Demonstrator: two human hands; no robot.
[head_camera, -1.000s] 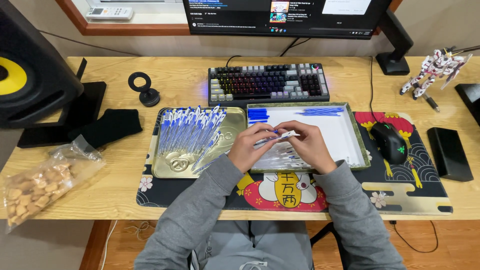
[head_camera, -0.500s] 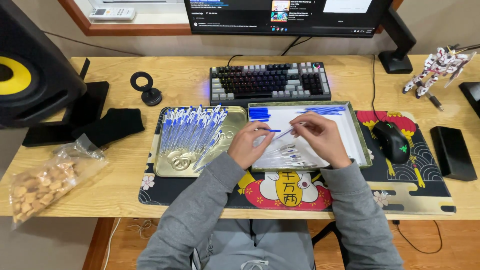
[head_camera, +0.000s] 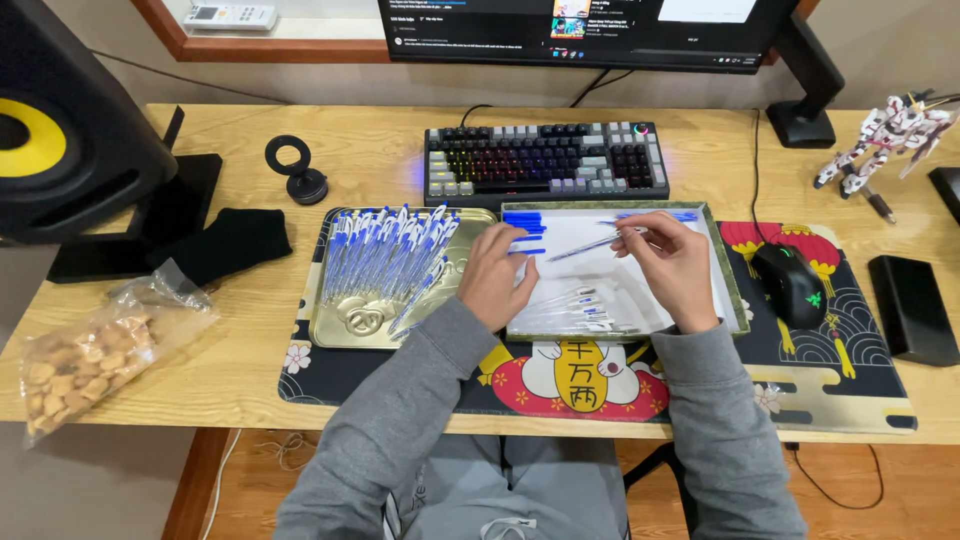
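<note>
My right hand (head_camera: 672, 266) holds a thin pen barrel (head_camera: 588, 247) with a blue tip over a white-lined tray (head_camera: 728, 268). My left hand (head_camera: 497, 275) hovers at the tray's left side beside several blue caps (head_camera: 524, 224), fingers apart, nothing seen in it. More clear pen parts (head_camera: 580, 305) lie in the tray's near half. To the left, a gold tray (head_camera: 334, 332) is filled with several blue-and-white pens (head_camera: 385, 257).
A keyboard (head_camera: 545, 160) sits behind the trays, a black mouse (head_camera: 788, 283) and a black box (head_camera: 912, 308) to the right. A speaker (head_camera: 70, 130), black cloth (head_camera: 230, 243), ring stand (head_camera: 297, 173) and snack bag (head_camera: 95, 347) are on the left. A robot figure (head_camera: 890, 130) stands far right.
My hands have drawn apart. The right hand has carried the pen barrel up and to the right over the white tray, and the left hand has shifted left toward the blue caps.
</note>
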